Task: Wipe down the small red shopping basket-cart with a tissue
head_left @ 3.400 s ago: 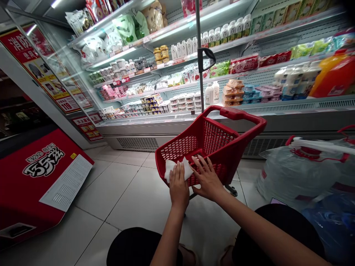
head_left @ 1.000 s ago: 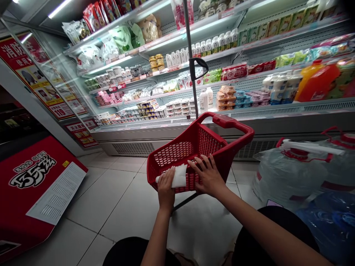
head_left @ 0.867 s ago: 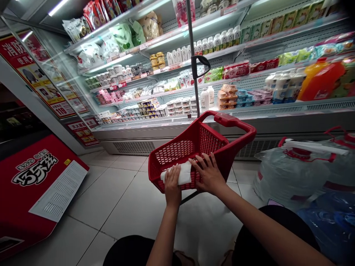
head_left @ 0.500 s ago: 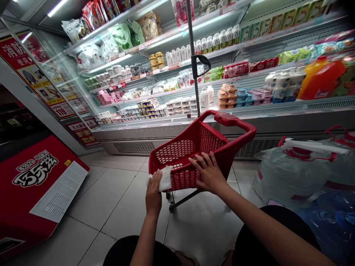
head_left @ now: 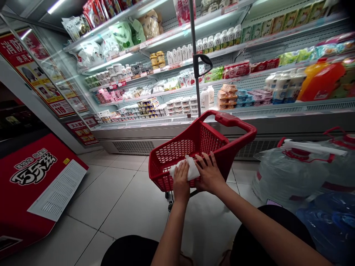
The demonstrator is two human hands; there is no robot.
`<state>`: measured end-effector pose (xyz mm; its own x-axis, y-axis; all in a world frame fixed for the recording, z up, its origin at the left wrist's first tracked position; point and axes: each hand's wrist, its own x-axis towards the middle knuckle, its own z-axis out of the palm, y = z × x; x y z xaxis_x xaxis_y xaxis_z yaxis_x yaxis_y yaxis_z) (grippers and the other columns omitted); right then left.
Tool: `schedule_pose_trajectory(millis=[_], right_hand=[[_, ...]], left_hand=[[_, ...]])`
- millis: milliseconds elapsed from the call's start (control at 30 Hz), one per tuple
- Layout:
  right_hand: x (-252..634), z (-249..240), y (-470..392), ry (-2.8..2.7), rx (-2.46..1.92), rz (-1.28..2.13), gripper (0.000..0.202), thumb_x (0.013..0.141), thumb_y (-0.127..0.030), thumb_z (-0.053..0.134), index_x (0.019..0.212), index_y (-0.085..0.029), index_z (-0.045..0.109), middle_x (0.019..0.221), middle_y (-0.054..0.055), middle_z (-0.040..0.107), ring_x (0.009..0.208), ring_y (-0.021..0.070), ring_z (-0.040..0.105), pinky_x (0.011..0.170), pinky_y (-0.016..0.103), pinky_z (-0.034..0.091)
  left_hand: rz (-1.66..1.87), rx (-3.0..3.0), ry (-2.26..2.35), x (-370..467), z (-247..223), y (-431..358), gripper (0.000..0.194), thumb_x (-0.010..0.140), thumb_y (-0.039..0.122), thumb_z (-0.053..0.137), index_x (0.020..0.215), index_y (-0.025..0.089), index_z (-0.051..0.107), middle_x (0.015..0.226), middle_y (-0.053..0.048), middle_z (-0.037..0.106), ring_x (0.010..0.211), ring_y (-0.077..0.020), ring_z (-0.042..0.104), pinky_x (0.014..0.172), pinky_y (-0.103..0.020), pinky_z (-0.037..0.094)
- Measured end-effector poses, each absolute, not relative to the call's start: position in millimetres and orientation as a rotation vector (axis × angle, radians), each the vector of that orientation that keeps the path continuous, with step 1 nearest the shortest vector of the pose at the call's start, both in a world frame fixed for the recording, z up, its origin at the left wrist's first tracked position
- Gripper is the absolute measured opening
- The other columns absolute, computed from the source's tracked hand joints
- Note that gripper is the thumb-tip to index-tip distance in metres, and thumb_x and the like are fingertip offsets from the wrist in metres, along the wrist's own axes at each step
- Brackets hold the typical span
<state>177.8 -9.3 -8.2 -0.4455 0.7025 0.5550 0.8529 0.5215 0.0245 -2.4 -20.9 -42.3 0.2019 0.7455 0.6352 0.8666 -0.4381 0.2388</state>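
A small red plastic shopping cart (head_left: 173, 147) with mesh sides stands on the floor in front of me. My left hand (head_left: 181, 184) presses a crumpled white wipe (head_left: 193, 169) against the top of the cart's near side, fingers laid over it. Just to the right, my right hand (head_left: 212, 176) rests on the same near rim. Its fingers are stretched and spread over the basket side, and its thumb area is low on the outer wall. The wipe lies between the two hands, close to the right fingers. A dark pole with a black loop rises behind the cart.
Behind the cart runs a lit refrigerated display (head_left: 177, 122) stocked with bottles, cups and packs. Large wrapped water jugs (head_left: 291, 173) stand at the right, with a blue one (head_left: 330, 218) nearer me. A red freezer cabinet (head_left: 41, 184) is at the left. Tiled floor (head_left: 116, 195) lies between.
My left hand has slid the wipe rightward along the near rim, from the cart's front left corner to beside my right hand. My right hand stays in nearly the same place.
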Motion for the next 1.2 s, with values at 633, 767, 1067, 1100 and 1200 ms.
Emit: schedule_pose_trajectory(millis=[633,767,1067,1100,1200], right_hand=[[206,21,-2,-2.215,-1.398,-0.51,0.082,0.081,-0.051,0.071,0.154,-0.02,0.048,0.155,0.016,0.049,0.146,0.0428,0.031,0.124,0.065,0.004],[224,27,-7,-2.264,-1.306,-0.496,0.078,0.088,-0.047,0.064,0.158,-0.024,0.042,0.164,0.01,0.041,0.151,0.037,0.027,0.127,0.059,0.009],[264,40,-9,-2.043,-1.437,-0.529,0.073,0.086,-0.046,0.064,0.15,-0.013,0.048,0.156,0.015,0.047,0.153,0.0399,0.02,0.126,0.059,0.014],[262,39,-8,-2.034,-1.444,-0.526,0.072,0.085,-0.046,0.065,0.147,-0.012,0.05,0.153,0.016,0.048,0.152,0.0411,0.02,0.126,0.059,0.014],[254,34,-9,-1.999,-1.439,-0.531,0.07,0.082,-0.044,0.065,0.142,-0.011,0.053,0.149,0.018,0.049,0.149,0.0445,0.021,0.125,0.062,0.016]], left_hand=[[-1.07,-2.249,-1.621,9,-33,-11,0.088,0.078,-0.007,0.04,0.159,0.026,0.039,0.159,-0.005,0.05,0.151,-0.0207,0.04,0.128,-0.049,0.03],[-0.987,-2.235,-1.592,-32,-33,-17,0.083,0.082,-0.007,0.039,0.158,0.026,0.041,0.157,-0.005,0.053,0.149,-0.0211,0.044,0.127,-0.048,0.031],[-1.026,-2.079,-1.773,-46,-30,-15,0.078,0.082,-0.004,0.04,0.155,0.024,0.046,0.156,-0.005,0.053,0.151,-0.024,0.041,0.128,-0.051,0.028],[-1.047,-2.098,-1.767,-32,-29,-13,0.078,0.081,-0.004,0.041,0.155,0.023,0.047,0.156,-0.006,0.054,0.15,-0.0244,0.042,0.128,-0.052,0.028],[-1.113,-2.221,-1.674,21,-24,-7,0.084,0.078,-0.006,0.04,0.157,0.024,0.044,0.157,-0.006,0.053,0.149,-0.0229,0.043,0.128,-0.05,0.029]])
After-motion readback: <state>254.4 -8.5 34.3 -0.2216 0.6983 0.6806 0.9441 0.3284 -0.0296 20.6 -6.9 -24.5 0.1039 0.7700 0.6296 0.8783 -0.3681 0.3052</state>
